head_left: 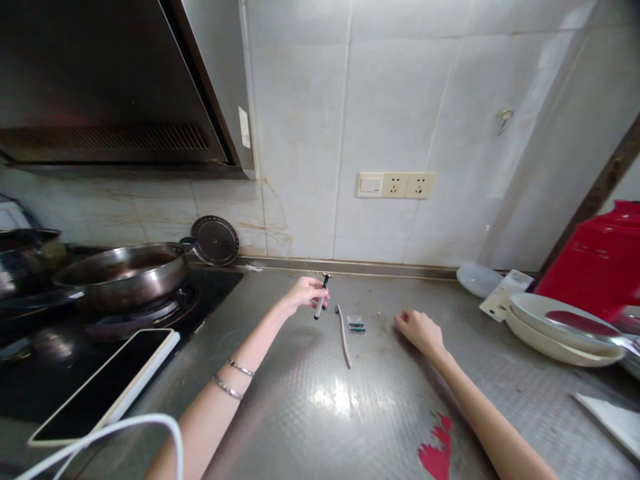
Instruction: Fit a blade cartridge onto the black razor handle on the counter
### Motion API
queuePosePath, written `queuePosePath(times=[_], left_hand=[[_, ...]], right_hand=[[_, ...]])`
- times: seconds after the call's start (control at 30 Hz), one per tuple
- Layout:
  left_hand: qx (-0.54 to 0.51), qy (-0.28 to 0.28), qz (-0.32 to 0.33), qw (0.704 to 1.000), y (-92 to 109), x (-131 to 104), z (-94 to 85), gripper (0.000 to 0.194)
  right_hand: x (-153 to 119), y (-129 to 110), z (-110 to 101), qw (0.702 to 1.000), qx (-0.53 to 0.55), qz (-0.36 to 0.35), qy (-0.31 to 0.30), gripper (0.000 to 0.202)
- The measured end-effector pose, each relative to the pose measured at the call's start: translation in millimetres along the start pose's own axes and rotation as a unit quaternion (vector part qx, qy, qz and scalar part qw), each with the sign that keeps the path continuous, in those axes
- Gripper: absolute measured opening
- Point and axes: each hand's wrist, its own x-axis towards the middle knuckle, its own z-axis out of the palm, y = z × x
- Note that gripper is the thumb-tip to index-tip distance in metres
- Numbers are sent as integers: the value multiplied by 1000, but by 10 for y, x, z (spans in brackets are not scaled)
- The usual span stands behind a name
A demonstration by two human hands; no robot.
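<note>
My left hand [306,293] is closed round a slim razor-like tool [321,303] with a silver and black handle and a small crosswise head at its top. It holds the tool nearly upright, a little above the steel counter. To its right lies a thin, curved, pale stick [343,337] with a dark upper end. Beside that is a small clear case [356,325] with dark green strips. My right hand [420,331] rests on the counter, right of the case, its fingers curled in. Whatever is inside those fingers, if anything, is hidden.
On the left, a steel pan [125,273] sits on the black stove, with a large phone [107,387] and white cable [167,420] nearer me. Stacked bowls [560,337] and a red container [590,260] stand right. A torn red patch [437,453] lies in front.
</note>
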Motion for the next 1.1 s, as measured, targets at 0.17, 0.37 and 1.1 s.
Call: queuePosePath(times=[0.17, 0.37, 1.1], left_hand=[[1, -1, 9, 1000, 6, -13, 22, 31], [13, 15, 15, 1000, 25, -14, 58, 26], [4, 18, 11, 1000, 53, -28, 104, 27]], right_hand=[[-266, -487, -172, 998, 40, -49, 28, 32], [-714, -1058, -106, 985, -2, -166, -50, 35], [-759, -1180, 34, 979, 10, -189, -79, 39]])
